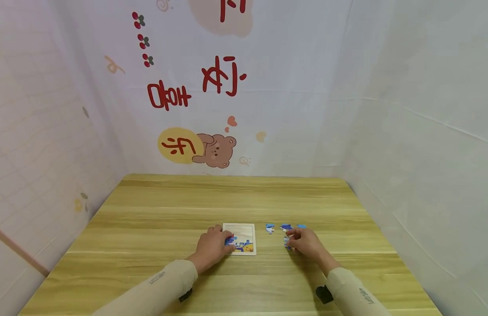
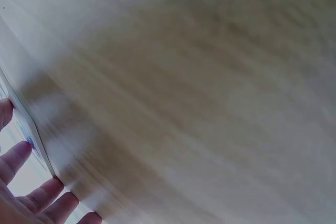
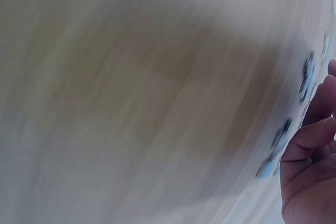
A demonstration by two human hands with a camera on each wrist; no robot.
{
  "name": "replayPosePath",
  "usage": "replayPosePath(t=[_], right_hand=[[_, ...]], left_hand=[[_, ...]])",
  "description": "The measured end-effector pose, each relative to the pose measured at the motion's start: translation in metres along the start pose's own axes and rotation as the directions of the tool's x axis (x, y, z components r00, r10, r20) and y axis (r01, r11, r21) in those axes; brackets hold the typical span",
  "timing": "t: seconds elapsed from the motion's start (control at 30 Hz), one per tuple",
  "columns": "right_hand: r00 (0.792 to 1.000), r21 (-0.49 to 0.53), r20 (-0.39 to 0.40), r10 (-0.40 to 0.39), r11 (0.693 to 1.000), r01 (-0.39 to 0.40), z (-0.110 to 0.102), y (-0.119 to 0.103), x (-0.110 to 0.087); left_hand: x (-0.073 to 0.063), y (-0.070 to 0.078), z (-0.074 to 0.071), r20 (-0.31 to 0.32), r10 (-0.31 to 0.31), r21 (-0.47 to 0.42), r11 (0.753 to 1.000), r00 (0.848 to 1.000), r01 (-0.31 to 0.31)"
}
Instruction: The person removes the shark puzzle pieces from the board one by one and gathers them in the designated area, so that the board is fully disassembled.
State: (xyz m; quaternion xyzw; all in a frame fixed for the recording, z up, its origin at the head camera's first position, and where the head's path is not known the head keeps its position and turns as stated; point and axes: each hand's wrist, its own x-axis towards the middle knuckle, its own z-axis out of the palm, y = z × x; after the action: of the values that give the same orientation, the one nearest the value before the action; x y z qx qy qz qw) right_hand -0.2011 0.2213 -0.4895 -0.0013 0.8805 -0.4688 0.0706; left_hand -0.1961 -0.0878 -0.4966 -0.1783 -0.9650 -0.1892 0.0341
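A square puzzle tray [image 1: 240,225] with a white rim lies on the table, with colourful pieces fitted along its lower part. My left hand [image 1: 214,246] rests at its left side, fingers spread across the rim and some reaching inside. In the left wrist view, the left hand [image 2: 31,198] has loosely extended fingertips along the tray edge [image 2: 39,142]. My right hand [image 1: 307,243] hovers just right of a loose blue puzzle piece [image 1: 286,240], thumb and index finger a little apart. In the right wrist view, the right hand [image 3: 312,171] is partly cut off; no piece shows between its fingers.
Other loose puzzle pieces lie behind the right hand: a blue and white one [image 1: 270,228], a dark blue one [image 1: 285,227] and a light blue one [image 1: 301,226]. The wooden table [image 1: 180,197] meets white patterned cloth walls [image 1: 291,131] behind and at the sides.
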Motion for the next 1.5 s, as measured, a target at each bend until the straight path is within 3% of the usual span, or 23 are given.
replayPosePath(t=[0.3,0.57,0.87,1.1,1.27,1.5], right_hand=[[0.996,0.014,0.056,-0.065,0.998,0.065,0.027,-0.024,0.008],[0.987,0.03,0.121,-0.103,0.995,0.1,0.059,-0.05,0.015],[0.975,0.05,0.175,-0.136,0.99,0.129,0.092,-0.071,0.025],[0.971,0.091,0.205,-0.118,0.991,0.102,0.109,-0.074,0.032],[0.973,0.015,0.182,-0.14,0.99,0.139,0.113,-0.074,0.034],[0.964,-0.15,0.181,-0.192,0.964,0.22,0.118,-0.072,0.039]], left_hand=[[0.002,-0.004,0.003,0.002,-0.028,0.014,1.0,1.0,0.028],[0.001,-0.008,-0.003,0.0,-0.048,-0.041,0.998,0.999,0.048],[-0.004,-0.021,-0.009,-0.011,-0.01,-0.062,0.998,1.0,0.01],[-0.005,-0.024,-0.002,-0.009,0.016,-0.028,0.999,1.0,-0.017],[-0.005,-0.027,0.004,-0.026,0.043,0.042,0.998,0.999,-0.042],[-0.006,-0.029,0.003,-0.034,0.048,0.058,0.997,0.998,-0.046]])
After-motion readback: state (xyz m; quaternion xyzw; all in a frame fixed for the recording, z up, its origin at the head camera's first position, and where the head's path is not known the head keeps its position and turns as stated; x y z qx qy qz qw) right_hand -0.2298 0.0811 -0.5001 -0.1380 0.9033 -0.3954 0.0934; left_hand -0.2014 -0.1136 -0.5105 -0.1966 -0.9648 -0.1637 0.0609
